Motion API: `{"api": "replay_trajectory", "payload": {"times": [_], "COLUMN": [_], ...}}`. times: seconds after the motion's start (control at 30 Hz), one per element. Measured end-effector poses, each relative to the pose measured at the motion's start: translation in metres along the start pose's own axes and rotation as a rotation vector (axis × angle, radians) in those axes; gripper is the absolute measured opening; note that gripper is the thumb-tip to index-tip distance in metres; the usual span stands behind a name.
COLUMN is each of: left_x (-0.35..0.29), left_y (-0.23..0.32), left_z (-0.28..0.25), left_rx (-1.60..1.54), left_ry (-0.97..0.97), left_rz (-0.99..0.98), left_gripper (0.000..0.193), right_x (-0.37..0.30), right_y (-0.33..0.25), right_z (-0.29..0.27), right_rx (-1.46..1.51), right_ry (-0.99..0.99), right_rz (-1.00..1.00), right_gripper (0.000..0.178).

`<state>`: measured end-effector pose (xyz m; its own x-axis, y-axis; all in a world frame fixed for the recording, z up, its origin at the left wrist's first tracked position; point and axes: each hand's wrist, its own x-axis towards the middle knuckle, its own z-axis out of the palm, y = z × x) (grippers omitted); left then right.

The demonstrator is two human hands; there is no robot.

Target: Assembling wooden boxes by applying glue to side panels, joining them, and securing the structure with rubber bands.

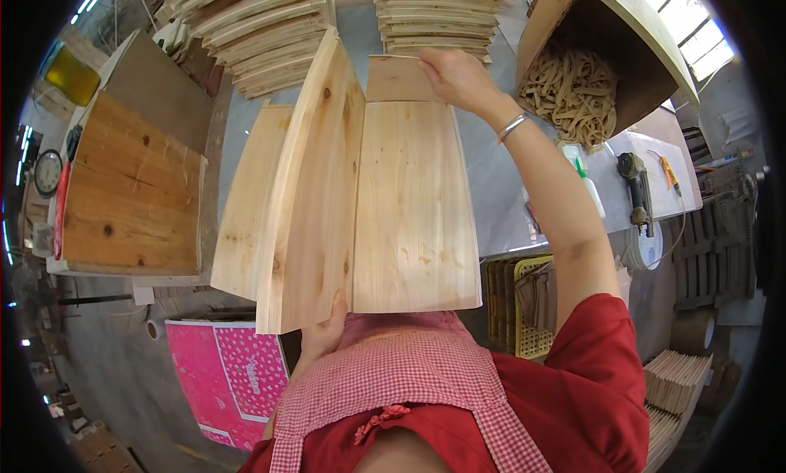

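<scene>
A pale wooden panel (pixel 315 194) stands on edge, leaning slightly left, with a flat panel (pixel 413 207) along its right side. My left hand (pixel 326 332) grips the standing panel at its near bottom end; most of those fingers are behind the wood. At the far end, my right hand (pixel 460 78) is closed on the upper right corner of a short wooden end board (pixel 397 80), which meets the far edge of the flat panel. Another light panel (pixel 246 211) lies left of the standing one, partly covered by it.
Stacked panels (pixel 266 39) and a second stack (pixel 438 18) rise at the back. Right are a box of tan rubber bands (pixel 569 88), a glue bottle (pixel 589 190) and a nail gun (pixel 634 186). A knotty board (pixel 131 190) occupies the left; a yellow crate (pixel 532 309) sits below the table.
</scene>
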<state>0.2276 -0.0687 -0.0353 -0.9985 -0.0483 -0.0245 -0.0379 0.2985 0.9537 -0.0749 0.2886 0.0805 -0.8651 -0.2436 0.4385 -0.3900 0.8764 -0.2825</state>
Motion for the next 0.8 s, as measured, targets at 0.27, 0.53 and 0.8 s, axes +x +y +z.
{"api": "replay_trajectory", "payload": {"times": [0.27, 0.53, 0.8], "left_x": [0.000, -0.002, -0.002], "left_y": [-0.012, -0.018, 0.020], "left_z": [-0.006, -0.009, -0.004], "left_rx": [-0.040, 0.007, 0.045], "left_ry": [-0.034, -0.073, -0.073], "left_rz": [-0.023, -0.027, -0.148], "left_gripper": [0.024, 0.031, 0.031], "right_x": [0.044, 0.059, 0.051], "right_y": [0.004, 0.000, 0.002], "right_z": [0.006, 0.016, 0.019], "right_rx": [-0.133, -0.227, -0.163], "right_ry": [-0.182, -0.140, -0.131], "right_rz": [0.037, 0.120, 0.144], "right_gripper": [0.027, 0.027, 0.029]}}
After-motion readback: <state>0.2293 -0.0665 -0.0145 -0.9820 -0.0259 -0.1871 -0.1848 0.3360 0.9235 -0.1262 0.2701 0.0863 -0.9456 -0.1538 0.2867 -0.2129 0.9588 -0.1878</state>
